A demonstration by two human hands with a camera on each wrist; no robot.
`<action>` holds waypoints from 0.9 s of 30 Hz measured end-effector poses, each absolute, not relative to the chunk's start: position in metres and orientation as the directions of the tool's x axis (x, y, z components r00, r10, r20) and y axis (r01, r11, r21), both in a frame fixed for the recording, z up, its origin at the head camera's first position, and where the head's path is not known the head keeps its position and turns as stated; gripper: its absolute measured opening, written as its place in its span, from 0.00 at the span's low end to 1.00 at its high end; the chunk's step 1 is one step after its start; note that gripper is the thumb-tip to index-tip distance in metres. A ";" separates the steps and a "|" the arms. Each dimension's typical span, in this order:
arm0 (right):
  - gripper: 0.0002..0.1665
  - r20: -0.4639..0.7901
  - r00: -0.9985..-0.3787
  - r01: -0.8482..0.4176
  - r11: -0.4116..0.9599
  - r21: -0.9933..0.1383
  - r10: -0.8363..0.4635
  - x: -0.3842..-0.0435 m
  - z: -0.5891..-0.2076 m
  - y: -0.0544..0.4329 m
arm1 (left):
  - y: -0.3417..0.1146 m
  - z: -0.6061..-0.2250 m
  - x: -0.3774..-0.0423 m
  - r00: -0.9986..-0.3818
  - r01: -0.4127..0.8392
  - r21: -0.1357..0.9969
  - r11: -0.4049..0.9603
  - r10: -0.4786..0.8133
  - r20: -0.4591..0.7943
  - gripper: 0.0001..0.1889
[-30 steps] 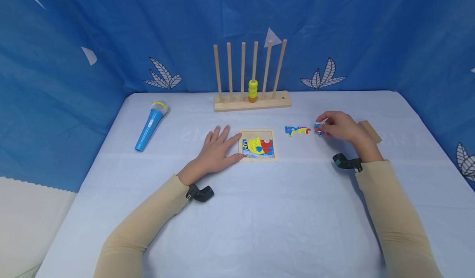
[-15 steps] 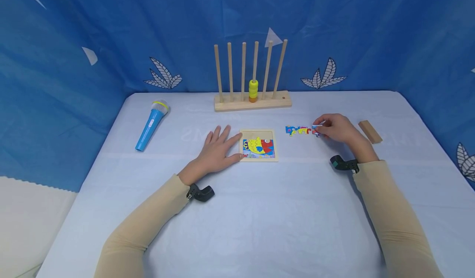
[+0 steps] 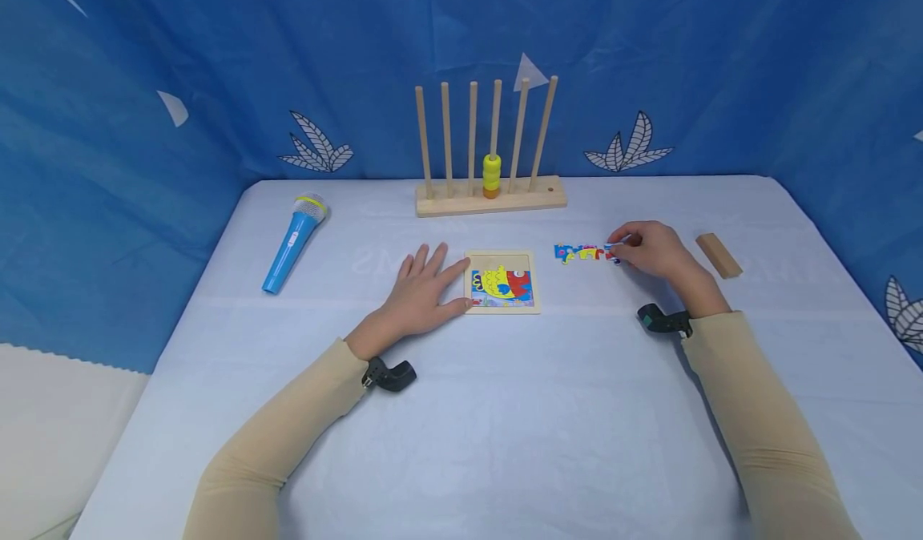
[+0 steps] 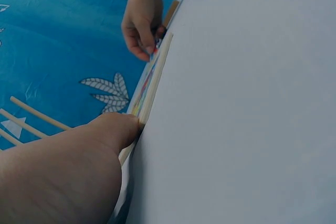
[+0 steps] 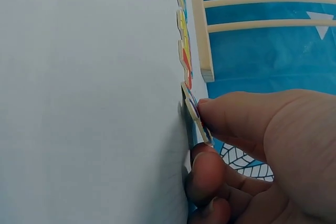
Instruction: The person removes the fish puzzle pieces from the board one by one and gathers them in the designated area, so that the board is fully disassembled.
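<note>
My left hand (image 3: pixel 420 296) lies flat with spread fingers, thumb and index finger touching the left edge of a small wooden puzzle tray (image 3: pixel 499 259). Colourful pieces forming a yellow and red fish (image 3: pixel 505 284) fill its lower part; the upper strip shows bare wood. To the right of the tray, a row of joined jigsaw pieces (image 3: pixel 577 253) lies on the table. At the row's right end my right hand (image 3: pixel 652 250) pinches a puzzle piece (image 5: pixel 193 106) between thumb and fingers. In the right wrist view this piece is tilted, its end right at the row.
A wooden peg stand (image 3: pixel 522 202) with yellow and orange beads (image 3: pixel 492 173) on one peg stands at the back. A blue toy microphone (image 3: pixel 292 243) lies at the left, a wooden block (image 3: pixel 719 255) at the right. Blue cloth (image 3: pixel 389 59) hangs behind the table.
My right hand has moved left with the puzzle piece, closing the gap to the row and uncovering the wooden block. My left hand has stayed on the tray's edge.
</note>
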State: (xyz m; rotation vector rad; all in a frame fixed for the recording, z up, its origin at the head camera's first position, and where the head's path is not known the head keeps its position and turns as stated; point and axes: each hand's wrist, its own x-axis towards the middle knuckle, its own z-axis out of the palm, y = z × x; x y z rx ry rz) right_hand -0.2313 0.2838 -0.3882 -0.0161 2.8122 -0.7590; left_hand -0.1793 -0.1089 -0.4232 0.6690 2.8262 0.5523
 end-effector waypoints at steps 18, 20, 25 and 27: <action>0.18 -0.188 -0.980 0.037 0.878 -0.477 -0.061 -0.229 -0.392 0.280 | -0.108 -0.422 -0.179 -0.884 0.389 0.390 0.835 0.458 -0.098 0.41; 0.18 -0.185 -0.981 0.036 0.880 -0.474 -0.060 -0.229 -0.393 0.280 | -0.108 -0.422 -0.179 -0.883 0.391 0.386 0.836 0.458 -0.098 0.41; 0.19 -0.183 -0.982 0.038 0.878 -0.476 -0.056 -0.228 -0.392 0.281 | -0.108 -0.422 -0.179 -0.883 0.390 0.383 0.838 0.457 -0.102 0.40; 0.19 -0.184 -0.982 0.045 0.874 -0.485 -0.051 -0.227 -0.391 0.281 | -0.108 -0.422 -0.179 -0.883 0.390 0.386 0.836 0.458 -0.100 0.40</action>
